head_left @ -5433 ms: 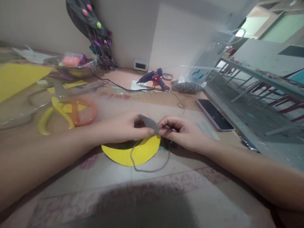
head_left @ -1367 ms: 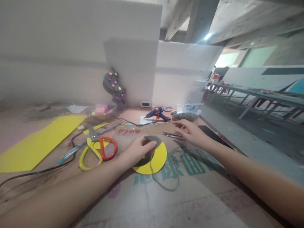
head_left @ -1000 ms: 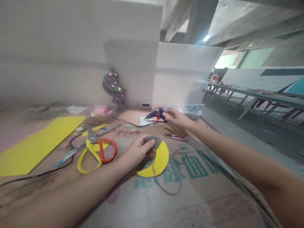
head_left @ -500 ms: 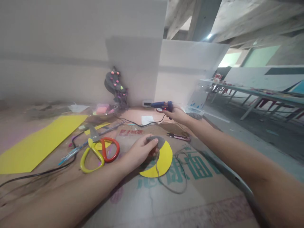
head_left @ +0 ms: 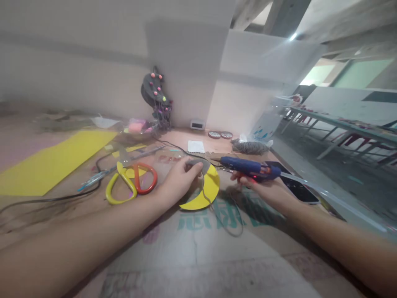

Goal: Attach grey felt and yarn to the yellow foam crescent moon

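My left hand pinches the grey upper tip of a yellow crescent cutout, held just over the printed cardboard. Grey yarn hangs from the crescent and loops across the cardboard to its right. In my right hand is a blue hot glue gun with a lit red light and a clear glue stick out of its back. Its nozzle points left, close to the crescent's upper right edge; I cannot tell whether they touch. Scissors with yellow and red handles lie left of my left hand.
A yellow sheet lies at the left. Behind stand a grey crescent decorated with small balls and a small white device. Grey yarn skein and a phone are at the right. A black cord crosses the table.
My right hand has brought the glue gun from the back of the table nearer, to the crescent's right. My left hand keeps its hold on the crescent. The camera view has shifted.
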Demonstrator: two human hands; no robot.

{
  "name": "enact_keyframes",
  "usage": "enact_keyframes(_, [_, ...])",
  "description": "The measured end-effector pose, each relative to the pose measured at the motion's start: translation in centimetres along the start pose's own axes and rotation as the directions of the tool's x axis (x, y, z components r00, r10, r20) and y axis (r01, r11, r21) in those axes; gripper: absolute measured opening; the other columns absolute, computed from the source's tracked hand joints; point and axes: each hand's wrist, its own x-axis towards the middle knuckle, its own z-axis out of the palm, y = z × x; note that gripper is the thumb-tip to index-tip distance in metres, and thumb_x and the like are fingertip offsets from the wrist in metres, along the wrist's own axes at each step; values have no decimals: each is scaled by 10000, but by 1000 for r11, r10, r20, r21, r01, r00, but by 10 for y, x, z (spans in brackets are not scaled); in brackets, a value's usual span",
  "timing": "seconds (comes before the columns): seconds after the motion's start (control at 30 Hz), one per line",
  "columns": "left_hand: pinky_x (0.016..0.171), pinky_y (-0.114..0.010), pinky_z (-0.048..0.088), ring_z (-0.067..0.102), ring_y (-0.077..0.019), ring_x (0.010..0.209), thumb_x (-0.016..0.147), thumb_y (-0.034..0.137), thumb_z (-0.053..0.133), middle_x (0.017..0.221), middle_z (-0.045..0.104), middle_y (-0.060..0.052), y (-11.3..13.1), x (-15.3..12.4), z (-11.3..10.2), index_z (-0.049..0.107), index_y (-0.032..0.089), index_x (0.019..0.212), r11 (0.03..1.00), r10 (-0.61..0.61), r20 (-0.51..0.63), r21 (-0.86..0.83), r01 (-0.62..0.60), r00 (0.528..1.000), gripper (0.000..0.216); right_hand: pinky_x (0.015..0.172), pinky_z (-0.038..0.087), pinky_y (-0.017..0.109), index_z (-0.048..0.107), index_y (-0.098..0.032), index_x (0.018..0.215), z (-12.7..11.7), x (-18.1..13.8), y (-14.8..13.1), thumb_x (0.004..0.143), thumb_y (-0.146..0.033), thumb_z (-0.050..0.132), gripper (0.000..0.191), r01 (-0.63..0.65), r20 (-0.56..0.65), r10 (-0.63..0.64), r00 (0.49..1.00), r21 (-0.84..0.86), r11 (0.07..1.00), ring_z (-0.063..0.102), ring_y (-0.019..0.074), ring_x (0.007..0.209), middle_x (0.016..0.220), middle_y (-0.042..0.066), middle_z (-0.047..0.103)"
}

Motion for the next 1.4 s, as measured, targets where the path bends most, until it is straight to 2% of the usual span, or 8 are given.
enact_keyframes(0.17, [516, -229, 371, 535, -109, 556, 830, 356, 589, 629, 583, 49, 3, 0, -5, 547, 189, 794, 997, -3, -52, 74, 7, 999, 175, 793, 562, 381, 694, -253, 826, 7, -6, 11, 819, -518, 614, 276, -44, 25, 46, 999, -68, 997, 694, 245, 826, 842, 39, 730])
enact_keyframes(0.27, [559, -239, 384, 546, -113, 582, 836, 335, 577, 629, 581, 44, 4, 1, -5, 551, 186, 774, 995, 14, -57, 103, -8, 998, 164, 854, 559, 413, 713, -257, 888, 11, -6, 13, 804, -532, 625, 301, -90, 108, 92, 990, -26, 996, 701, 270, 908, 927, 48, 746])
enact_keyframes(0.33, [593, -247, 396, 554, -119, 606, 837, 332, 574, 629, 584, 38, 4, 2, -5, 552, 182, 763, 992, 26, -65, 121, -18, 998, 169, 837, 566, 410, 708, -243, 868, 14, -7, 12, 779, -519, 658, 294, -67, 149, 67, 987, -4, 998, 702, 270, 892, 914, 55, 743])
enact_keyframes(0.47, [606, -247, 402, 560, -117, 614, 833, 325, 575, 636, 589, 37, 5, 2, -4, 551, 182, 765, 992, 22, -61, 128, -14, 998, 160, 760, 571, 375, 675, -241, 791, 17, -8, 8, 773, -477, 680, 237, -5, 117, 10, 993, -42, 999, 688, 245, 800, 821, 38, 711])
enact_keyframes(0.87, [597, -253, 414, 573, -131, 609, 838, 372, 565, 630, 591, 35, 6, 0, -4, 542, 191, 776, 993, 1, -39, 118, 4, 999, 192, 698, 566, 359, 614, -232, 736, 17, -4, 6, 784, -507, 621, 279, 15, 80, 0, 997, -186, 982, 664, 227, 714, 734, 29, 670])
enact_keyframes(1.17, [616, -260, 415, 578, -137, 618, 838, 363, 569, 621, 596, 35, 6, -1, -3, 545, 195, 768, 993, 6, -36, 120, -1, 999, 184, 644, 547, 384, 591, -253, 676, 19, -2, 5, 753, -550, 643, 311, 31, 66, -18, 998, -196, 980, 626, 240, 676, 691, 27, 642])
enact_keyframes(1.4, [588, -262, 409, 563, -129, 589, 841, 363, 569, 630, 604, 28, 6, -2, -4, 554, 193, 775, 995, 15, -36, 103, -12, 999, 184, 627, 522, 361, 595, -260, 688, 19, -2, 4, 742, -514, 656, 267, 21, 55, -10, 998, -212, 977, 610, 231, 679, 705, 16, 640])
